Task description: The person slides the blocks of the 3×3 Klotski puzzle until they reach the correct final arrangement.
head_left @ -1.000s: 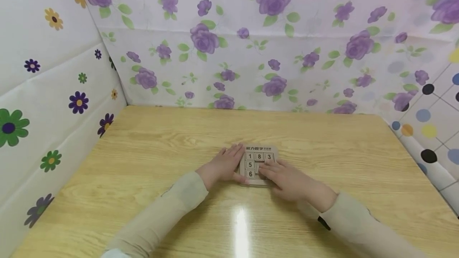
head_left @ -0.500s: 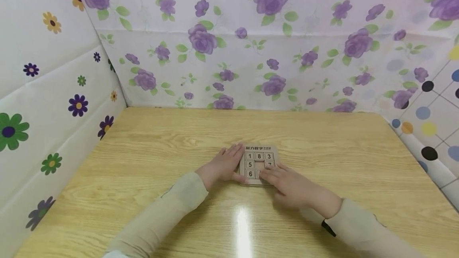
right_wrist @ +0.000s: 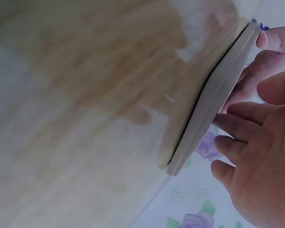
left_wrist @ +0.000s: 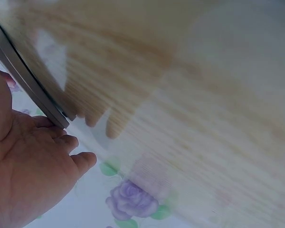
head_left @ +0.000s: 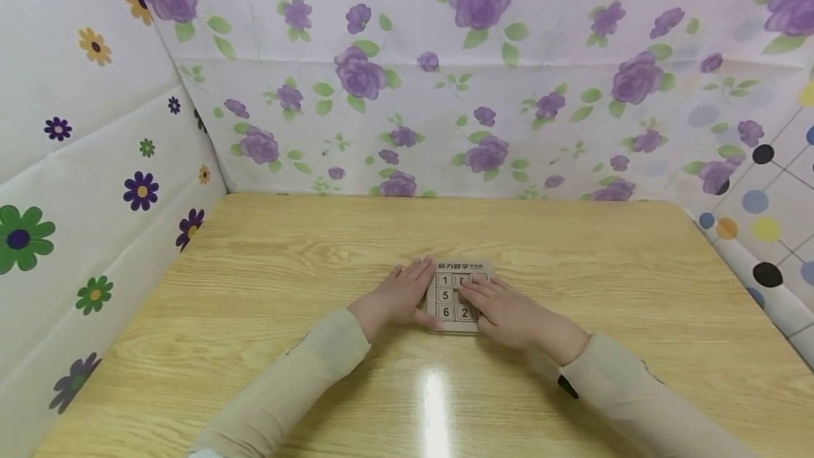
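A number sliding puzzle (head_left: 460,329) lies flat on the table, its top margin printed with dark characters. The tiles 1, 5, 6 and 2 are readable; the 8 is partly covered and the right column is mostly hidden. My left hand (head_left: 399,295) rests along the puzzle's left side, fingers straight at the upper corner and thumb at the lower one. Over the middle and upper right of the board lies my right hand (head_left: 511,313), its extended fingertips touching the top tiles. In the right wrist view, the puzzle's side edge (right_wrist: 199,121) shows beside the fingers.
The wood-grain table (head_left: 286,246) reaches back to a curtain with purple flowers (head_left: 407,90). A flower-patterned sheet (head_left: 114,161) stands on the left, and a dotted one (head_left: 763,232) on the right. Light reflects off the table in front.
My right hand's fingers have moved from the middle down to the bottom row, then up to the top tiles. The 2 now shows in the bottom row. The left hand stays put.
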The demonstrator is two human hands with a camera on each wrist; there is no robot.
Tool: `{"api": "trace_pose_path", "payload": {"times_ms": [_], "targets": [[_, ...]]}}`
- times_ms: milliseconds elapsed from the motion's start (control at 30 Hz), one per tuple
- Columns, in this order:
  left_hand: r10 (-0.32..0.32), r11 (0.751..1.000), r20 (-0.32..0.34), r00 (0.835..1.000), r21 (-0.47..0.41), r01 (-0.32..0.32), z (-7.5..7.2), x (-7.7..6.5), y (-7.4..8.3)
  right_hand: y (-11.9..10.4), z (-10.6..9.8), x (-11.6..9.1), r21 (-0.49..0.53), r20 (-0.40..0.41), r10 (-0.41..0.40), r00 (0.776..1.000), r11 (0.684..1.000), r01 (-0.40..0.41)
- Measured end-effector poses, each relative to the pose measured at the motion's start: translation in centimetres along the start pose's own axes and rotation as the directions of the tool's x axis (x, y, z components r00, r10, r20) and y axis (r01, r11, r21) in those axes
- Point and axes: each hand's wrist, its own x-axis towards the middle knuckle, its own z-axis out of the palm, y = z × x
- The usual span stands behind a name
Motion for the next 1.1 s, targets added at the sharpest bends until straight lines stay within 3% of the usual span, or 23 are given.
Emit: {"api": "trace_pose_path", "payload": {"times_ms": [367,533,633,833,1100], "targets": [[-0.013,1.000,0.000,1.000,0.010,0.013,-0.1,0.1,0.0,-1.1,-0.6,-1.3,0.048,0.032,-0.023,0.999,0.999,0.022],[-0.015,1.000,0.003,1.000,-0.001,0.015,-0.1,0.0,0.1,-0.7,-0.7,-1.5,0.148,0.060,-0.012,0.998,0.989,0.003],[-0.010,1.000,0.007,1.000,0.003,0.010,-0.1,0.0,0.1,0.0,-0.7,-1.5,0.189,0.034,0.001,0.999,0.982,-0.008],[-0.007,1.000,0.000,1.000,-0.004,0.007,0.0,0.0,0.0,1.1,-0.8,-1.1,0.133,-0.017,0.052,0.998,0.990,-0.049],[-0.015,1.000,0.003,1.000,-0.007,0.015,0.2,0.2,0.1,1.3,-0.7,-0.5,0.113,0.028,0.052,0.998,0.992,-0.055]]}}
